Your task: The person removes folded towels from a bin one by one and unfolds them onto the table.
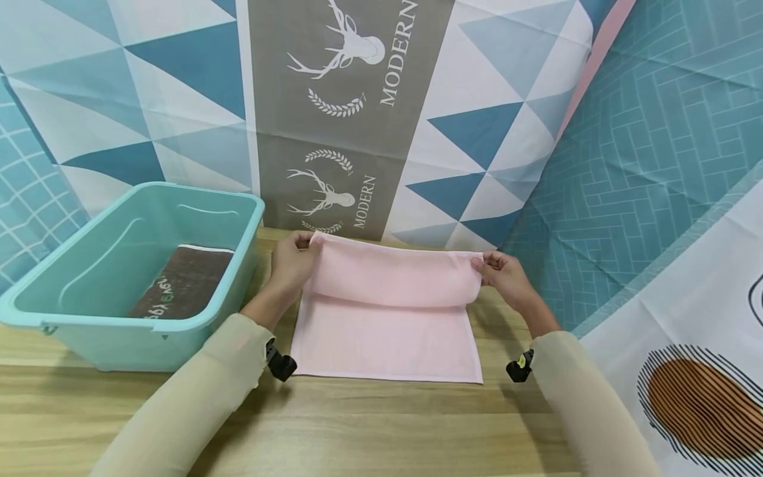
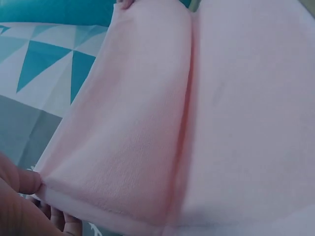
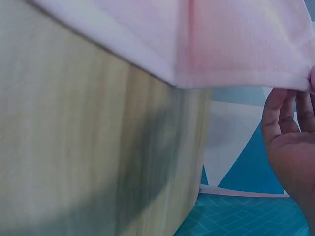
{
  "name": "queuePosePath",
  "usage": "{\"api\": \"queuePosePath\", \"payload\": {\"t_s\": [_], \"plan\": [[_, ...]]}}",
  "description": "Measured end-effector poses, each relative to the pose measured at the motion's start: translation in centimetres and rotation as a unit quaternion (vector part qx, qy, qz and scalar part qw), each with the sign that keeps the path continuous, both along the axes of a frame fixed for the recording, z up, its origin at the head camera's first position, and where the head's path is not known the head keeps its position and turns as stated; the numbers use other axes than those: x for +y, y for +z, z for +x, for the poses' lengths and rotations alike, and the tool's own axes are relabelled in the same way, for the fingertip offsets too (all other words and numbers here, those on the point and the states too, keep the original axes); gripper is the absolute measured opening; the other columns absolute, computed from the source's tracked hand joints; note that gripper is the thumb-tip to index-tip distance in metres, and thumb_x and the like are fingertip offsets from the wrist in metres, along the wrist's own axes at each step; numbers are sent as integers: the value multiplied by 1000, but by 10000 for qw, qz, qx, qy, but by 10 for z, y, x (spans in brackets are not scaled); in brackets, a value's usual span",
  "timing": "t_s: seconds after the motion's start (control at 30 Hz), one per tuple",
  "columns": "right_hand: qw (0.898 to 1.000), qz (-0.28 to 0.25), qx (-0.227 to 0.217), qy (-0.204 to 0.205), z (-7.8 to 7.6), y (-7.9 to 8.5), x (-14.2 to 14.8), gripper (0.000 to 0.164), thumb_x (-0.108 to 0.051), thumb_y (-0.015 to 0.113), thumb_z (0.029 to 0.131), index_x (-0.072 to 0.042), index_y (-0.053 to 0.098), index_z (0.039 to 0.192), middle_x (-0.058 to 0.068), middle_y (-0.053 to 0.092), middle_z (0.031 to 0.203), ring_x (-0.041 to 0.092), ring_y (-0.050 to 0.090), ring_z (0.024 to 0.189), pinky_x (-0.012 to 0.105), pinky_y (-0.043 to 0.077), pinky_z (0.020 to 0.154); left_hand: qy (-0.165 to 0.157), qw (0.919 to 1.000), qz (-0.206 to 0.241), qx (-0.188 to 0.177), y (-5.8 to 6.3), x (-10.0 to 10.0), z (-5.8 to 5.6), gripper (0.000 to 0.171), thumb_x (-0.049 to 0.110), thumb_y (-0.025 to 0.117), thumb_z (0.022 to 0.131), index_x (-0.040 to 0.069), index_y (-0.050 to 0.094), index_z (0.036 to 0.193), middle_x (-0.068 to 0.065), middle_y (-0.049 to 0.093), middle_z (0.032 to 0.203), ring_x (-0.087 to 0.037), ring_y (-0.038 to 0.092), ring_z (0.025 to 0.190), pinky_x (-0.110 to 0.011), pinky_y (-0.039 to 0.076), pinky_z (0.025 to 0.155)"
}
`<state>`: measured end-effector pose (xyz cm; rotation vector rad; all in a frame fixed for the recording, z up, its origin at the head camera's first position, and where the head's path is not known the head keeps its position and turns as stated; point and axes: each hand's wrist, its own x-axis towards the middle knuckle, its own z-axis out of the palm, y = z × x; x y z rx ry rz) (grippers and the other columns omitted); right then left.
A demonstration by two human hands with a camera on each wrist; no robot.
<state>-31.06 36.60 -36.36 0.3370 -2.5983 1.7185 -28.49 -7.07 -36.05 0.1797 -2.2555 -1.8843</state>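
A pale pink towel (image 1: 387, 338) lies partly on the wooden table, its far part lifted and bulging over the flat near part. My left hand (image 1: 293, 263) pinches the far left corner between thumb and fingers. At the far right corner, my right hand (image 1: 504, 275) pinches the edge in the same way. In the left wrist view the towel (image 2: 123, 113) shows a deep crease between the raised and the flat part. The right wrist view has the right hand (image 3: 293, 132) under the towel's edge, its thumb mostly cut off by the frame.
A turquoise plastic bin (image 1: 89, 341) stands on the table (image 1: 357, 430) to the left, with a folded dark brown cloth (image 1: 186, 281) inside. Patterned fabric (image 1: 334, 132) hangs right behind the towel. On the right, a white cloth (image 1: 667, 318) with an orange print borders the table.
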Motion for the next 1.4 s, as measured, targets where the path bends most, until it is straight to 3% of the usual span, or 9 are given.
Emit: {"api": "queuePosePath", "payload": {"t_s": [0.47,0.7,0.97,1.23,1.4], "plan": [[9973,-75,-208,-705,-24,7,-16,45,-33,63,102,3,59,128,6,61,105,13,62,90,33,58,82,419,9966,711,-27,3,10,-26,29,18,64,102,0,68,124,-8,58,110,-19,53,101,-25,47,84],[9960,-90,-182,-876,-36,4,-20,42,-30,62,103,2,60,131,8,58,110,15,61,98,40,56,90,656,9963,549,61,-1,15,-40,27,16,64,101,0,69,122,-10,61,107,-19,54,99,-26,46,82],[9931,-189,-281,-1125,-46,0,-24,38,-26,61,104,0,61,132,7,58,108,16,59,95,30,57,82,756,9963,409,-59,-6,17,-55,27,17,62,102,1,70,122,-11,62,110,-20,55,101,-27,47,84],[9868,-266,-611,-1473,-56,-6,-30,34,-25,62,103,-6,64,131,10,60,115,21,61,100,48,52,99,824,9962,254,-105,-14,16,-69,25,19,62,103,2,70,120,-10,62,110,-21,56,100,-29,48,84],[9827,-295,-796,-1644,-59,-14,-33,36,-28,64,102,-10,64,133,9,59,120,23,61,104,47,52,100,879,9961,63,-106,-20,17,-74,21,17,62,103,4,71,116,-11,63,108,-23,56,99,-31,46,84]]}}
